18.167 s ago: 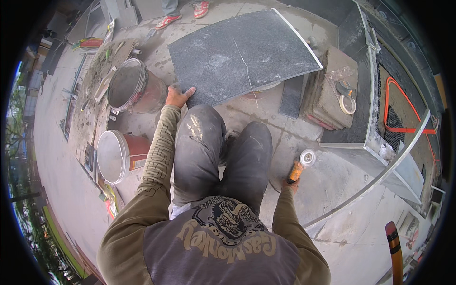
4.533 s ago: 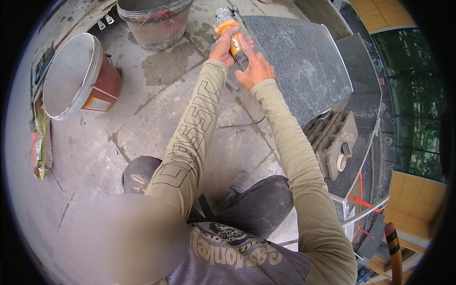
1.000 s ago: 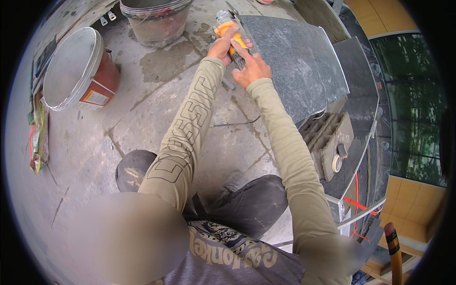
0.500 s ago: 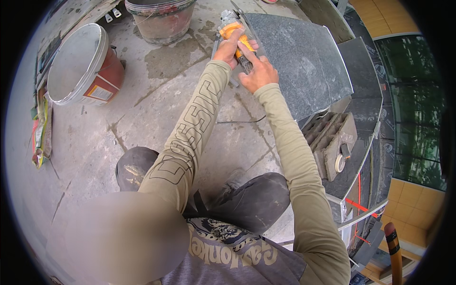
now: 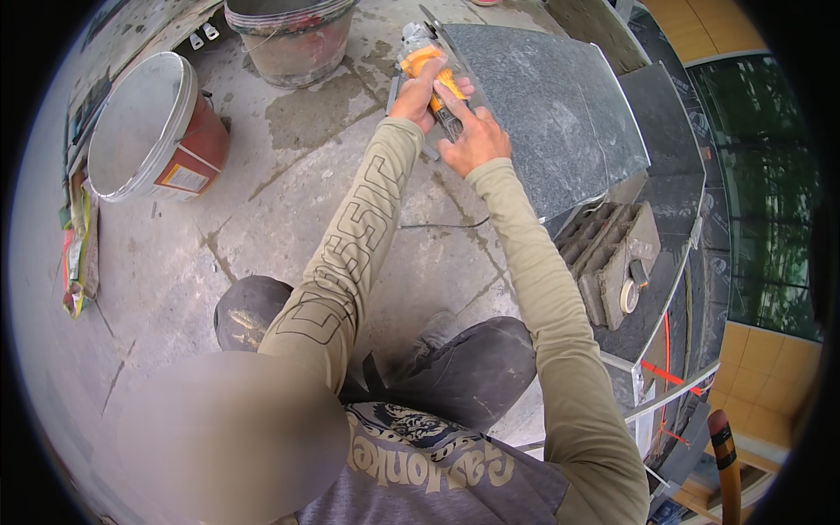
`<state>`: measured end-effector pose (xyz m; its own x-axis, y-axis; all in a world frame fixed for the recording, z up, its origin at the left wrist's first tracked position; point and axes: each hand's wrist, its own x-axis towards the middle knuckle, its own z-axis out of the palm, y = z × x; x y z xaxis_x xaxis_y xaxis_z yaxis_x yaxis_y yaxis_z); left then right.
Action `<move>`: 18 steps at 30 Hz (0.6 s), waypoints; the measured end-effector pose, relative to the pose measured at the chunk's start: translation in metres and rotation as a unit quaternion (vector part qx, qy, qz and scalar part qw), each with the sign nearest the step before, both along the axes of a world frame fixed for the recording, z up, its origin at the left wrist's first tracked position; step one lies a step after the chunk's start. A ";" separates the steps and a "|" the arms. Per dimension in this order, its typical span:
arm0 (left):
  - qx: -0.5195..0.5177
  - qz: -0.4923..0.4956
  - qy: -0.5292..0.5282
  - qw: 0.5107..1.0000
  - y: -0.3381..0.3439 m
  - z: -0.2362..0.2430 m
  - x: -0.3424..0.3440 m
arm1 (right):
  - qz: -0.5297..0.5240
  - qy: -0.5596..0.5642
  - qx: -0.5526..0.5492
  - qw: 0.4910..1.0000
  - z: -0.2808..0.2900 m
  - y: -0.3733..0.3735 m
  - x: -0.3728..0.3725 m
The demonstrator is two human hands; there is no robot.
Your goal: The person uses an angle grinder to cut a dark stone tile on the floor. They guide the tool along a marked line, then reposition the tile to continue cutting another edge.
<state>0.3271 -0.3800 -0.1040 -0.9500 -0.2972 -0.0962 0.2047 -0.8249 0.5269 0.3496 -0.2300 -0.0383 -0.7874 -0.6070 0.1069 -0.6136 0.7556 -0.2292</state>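
Observation:
An orange angle grinder (image 5: 421, 59) with a grey metal head lies along the left edge of a dark grey stone slab (image 5: 547, 109), its head pointing away from me. My left hand (image 5: 415, 101) is wrapped round the grinder's body from the left. Behind it, my right hand (image 5: 480, 138) grips the dark rear part of the handle. A thin flat blade or strip shows beside the grinder head, against the slab's edge. Where the disc meets the stone is too small to make out.
A white-rimmed red bucket (image 5: 206, 144) stands at left, with a dirty larger bucket (image 5: 297, 52) farther off. Right of me are ridged grey blocks (image 5: 599, 262) carrying a tape roll (image 5: 628, 296). A dark cable (image 5: 442, 227) crosses the floor. A crumpled bag (image 5: 81, 254) lies far left.
The grinder and both hands have shifted very slightly toward me and to the left along the slab's edge. The whole view has tilted a little. Both grips stay the same.

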 end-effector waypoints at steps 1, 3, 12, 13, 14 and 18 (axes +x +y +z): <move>0.001 -0.001 0.001 1.000 -0.001 -0.001 -0.002 | 0.000 0.003 -0.003 1.000 -0.001 -0.001 -0.001; -0.002 -0.003 0.007 1.000 -0.004 -0.004 -0.006 | -0.006 -0.004 -0.001 1.000 -0.001 -0.004 -0.003; 0.000 -0.022 -0.003 1.000 -0.016 -0.009 -0.017 | -0.019 -0.014 0.011 1.000 0.002 -0.017 -0.009; -0.003 -0.020 0.000 1.000 -0.018 -0.011 -0.019 | -0.018 -0.014 0.013 1.000 0.002 -0.018 -0.009; -0.002 -0.024 0.003 1.000 -0.018 -0.012 -0.020 | -0.018 -0.012 0.011 1.000 0.001 -0.018 -0.010; 0.000 -0.031 0.009 0.999 -0.020 -0.014 -0.023 | -0.024 -0.013 0.013 1.000 -0.001 -0.020 -0.013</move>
